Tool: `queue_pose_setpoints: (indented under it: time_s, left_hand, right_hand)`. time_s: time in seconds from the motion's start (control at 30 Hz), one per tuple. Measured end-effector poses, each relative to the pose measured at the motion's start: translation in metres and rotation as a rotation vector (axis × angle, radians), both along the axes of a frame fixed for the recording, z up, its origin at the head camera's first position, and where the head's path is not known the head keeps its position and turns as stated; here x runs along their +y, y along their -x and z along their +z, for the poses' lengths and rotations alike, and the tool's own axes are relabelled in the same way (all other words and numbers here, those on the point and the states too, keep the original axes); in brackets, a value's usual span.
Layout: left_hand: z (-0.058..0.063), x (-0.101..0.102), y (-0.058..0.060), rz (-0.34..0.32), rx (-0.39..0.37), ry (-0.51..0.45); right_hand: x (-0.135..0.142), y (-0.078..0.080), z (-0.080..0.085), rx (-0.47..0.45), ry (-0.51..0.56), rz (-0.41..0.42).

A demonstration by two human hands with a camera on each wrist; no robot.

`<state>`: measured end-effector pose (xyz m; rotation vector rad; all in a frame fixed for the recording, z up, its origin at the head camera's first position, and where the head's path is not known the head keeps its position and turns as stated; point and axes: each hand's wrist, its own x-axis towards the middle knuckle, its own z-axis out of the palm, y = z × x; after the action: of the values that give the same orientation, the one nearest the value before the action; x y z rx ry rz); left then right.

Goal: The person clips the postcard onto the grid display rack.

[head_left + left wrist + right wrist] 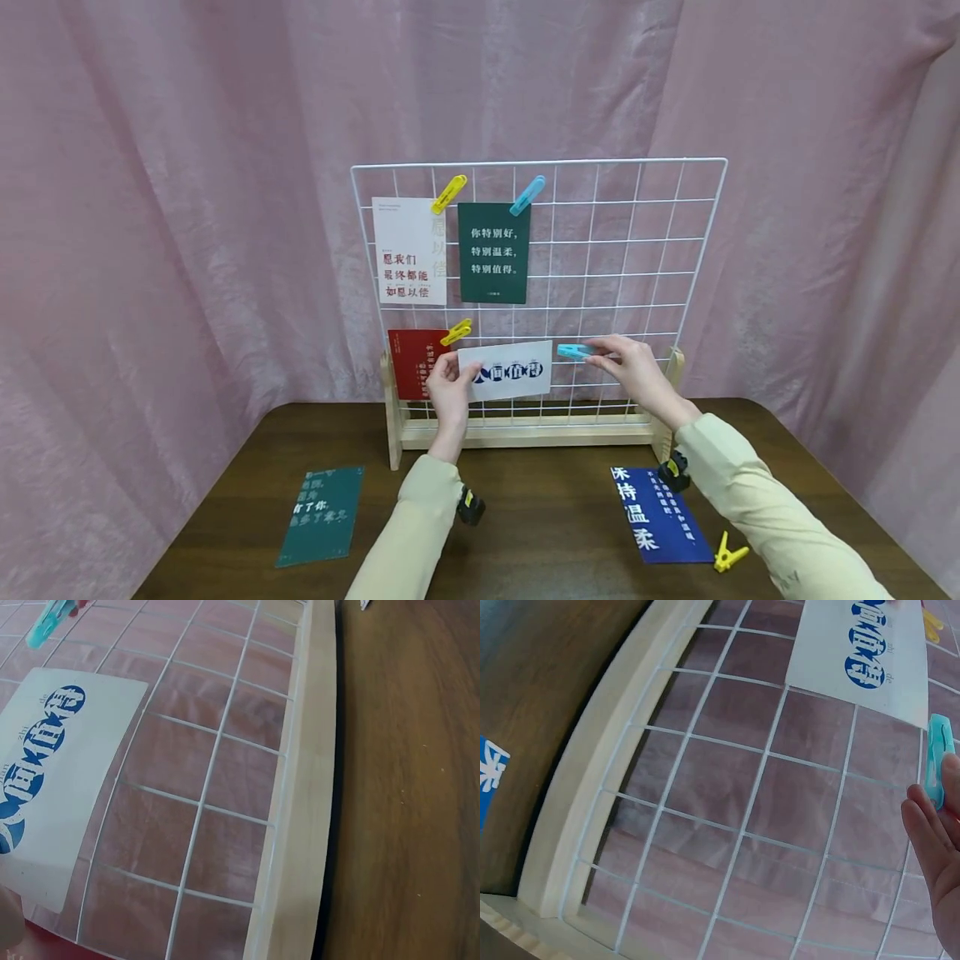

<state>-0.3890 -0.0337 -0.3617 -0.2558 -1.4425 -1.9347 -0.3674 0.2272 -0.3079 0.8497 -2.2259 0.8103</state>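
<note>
In the head view, the left hand [450,392] is pinching the left edge of a white card [517,383] with blue lettering, holding it in front of a white wire grid [540,162]. The right hand [641,371] is pinching a blue clip [573,352] just beside the card's right edge. A red card [408,358] is hanging to the left, a yellow clip [456,332] sitting at its right corner. Above, a red-lettered card [408,250] is hanging left of a dark green card [493,258], each carrying a clip. The grid is standing in a wooden base [525,437] on the far side of the surface [540,517]. Nearer, a teal card [322,517] is lying on the left, and a dark blue card [663,517] on the right beside a loose yellow peg [726,554].

In the left wrist view, only a little of the left hand is showing against the white card, and the blue clip is appearing past its other end.

In the right wrist view, fingers and thumb are gripping the blue clip near a corner of the white card.
</note>
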Motion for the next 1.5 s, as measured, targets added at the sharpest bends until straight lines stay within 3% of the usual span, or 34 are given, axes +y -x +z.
queue_pose_setpoints:
  time_s: [0.2, 0.33, 0.47, 0.63, 1.03, 1.17, 1.5]
  left_hand:
    - [-0.012, 0.006, 0.027, 0.031, 0.025, -0.036]
    - [-0.009, 0.009, 0.028, 0.052, 0.020, -0.054]
    - [-0.008, 0.011, 0.030, 0.066, 0.011, -0.063]
    - [-0.007, 0.011, 0.031, 0.072, -0.014, -0.054]
    - [-0.006, 0.014, 0.034, 0.077, -0.036, -0.058]
    - [-0.006, 0.015, 0.033, 0.081, -0.043, -0.051]
    - [-0.005, 0.014, 0.033, 0.071, -0.043, -0.039]
  right_hand:
    - [-0.005, 0.008, 0.012, 0.118, -0.044, 0.037]
    - [-0.007, 0.014, 0.020, 0.227, -0.089, 0.042]
    - [-0.009, 0.019, 0.025, 0.297, -0.133, -0.013]
    - [-0.010, 0.020, 0.028, 0.308, -0.172, -0.092]
    - [-0.016, 0.023, 0.035, 0.307, -0.294, -0.149]
    - [-0.017, 0.021, 0.037, 0.287, -0.308, -0.160]
    - [-0.024, 0.022, 0.038, 0.344, -0.351, -0.126]
